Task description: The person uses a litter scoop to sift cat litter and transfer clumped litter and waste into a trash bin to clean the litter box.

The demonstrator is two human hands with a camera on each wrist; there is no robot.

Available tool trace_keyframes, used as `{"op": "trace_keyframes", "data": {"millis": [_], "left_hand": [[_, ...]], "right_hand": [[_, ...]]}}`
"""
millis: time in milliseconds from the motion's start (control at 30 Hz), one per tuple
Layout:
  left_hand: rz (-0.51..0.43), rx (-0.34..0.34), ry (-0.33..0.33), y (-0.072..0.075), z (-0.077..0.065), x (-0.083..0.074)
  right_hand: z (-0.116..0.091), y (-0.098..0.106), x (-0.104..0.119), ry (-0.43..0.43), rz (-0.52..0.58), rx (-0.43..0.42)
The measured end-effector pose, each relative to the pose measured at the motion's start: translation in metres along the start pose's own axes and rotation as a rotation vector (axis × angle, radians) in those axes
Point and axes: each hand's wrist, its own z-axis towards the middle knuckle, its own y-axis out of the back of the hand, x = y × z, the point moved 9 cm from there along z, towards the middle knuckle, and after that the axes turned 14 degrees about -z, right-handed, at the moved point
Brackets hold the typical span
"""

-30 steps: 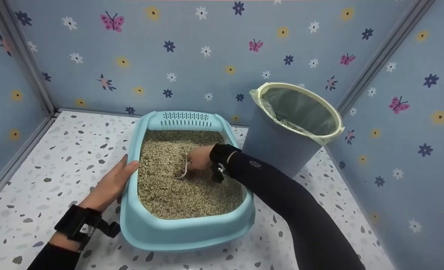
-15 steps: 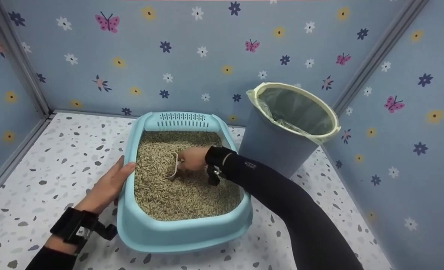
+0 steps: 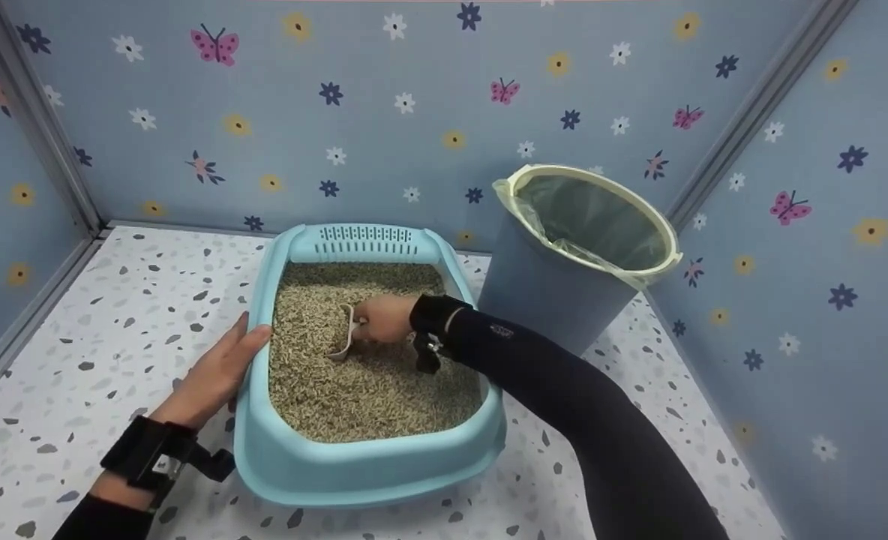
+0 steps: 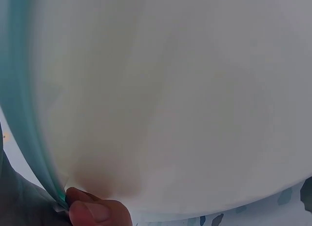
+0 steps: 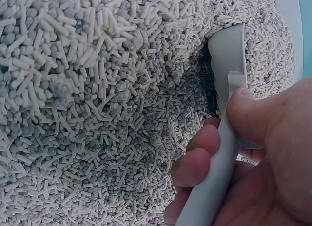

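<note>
A light blue litter box (image 3: pixel 365 472) filled with pellet cat litter (image 3: pixel 369 405) stands on the speckled surface. My right hand (image 3: pixel 385 318) is inside it, fingers and thumb wrapped round the handle of a pale litter scoop (image 5: pixel 229 55). The scoop's head is partly sunk in the litter, tilted on its side, in the right wrist view. A greyish clump (image 5: pixel 61 89) lies on the pellets nearby. At the box's left side my left hand (image 3: pixel 215 371) grips the rim, thumb on top; its curled fingers (image 4: pixel 100 214) show under the edge in the left wrist view.
A blue-grey waste bin (image 3: pixel 553 300) with a cream rim and a thin liner bag stands close to the right of the box. Flower-patterned walls (image 3: pixel 406 67) enclose the back and both sides.
My right hand has moved the scoop a little to the left through the litter. The left hand stays on the rim. The head view has shifted slightly.
</note>
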Motion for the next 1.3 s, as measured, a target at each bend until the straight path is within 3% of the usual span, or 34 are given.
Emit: {"op": "trace_keyframes", "data": {"millis": [400, 633, 867, 1100, 1300], "left_hand": [[0.027, -0.017, 0.023, 0.001, 0.0, 0.002], [0.032, -0.042, 0.051, 0.002, -0.004, 0.012], [0.013, -0.019, -0.008, 0.0, -0.003, 0.007], [0.043, -0.021, -0.007, 0.002, 0.0, 0.003], [0.06, -0.021, 0.006, 0.003, 0.001, 0.0]], "right_hand": [[-0.004, 0.003, 0.0, 0.005, 0.015, -0.032], [-0.008, 0.002, -0.001, 0.009, 0.022, -0.01], [-0.02, 0.007, -0.001, -0.014, 0.028, 0.004], [-0.032, 0.024, -0.01, -0.038, 0.061, -0.088], [-0.057, 0.047, -0.021, -0.099, 0.119, -0.192]]}}
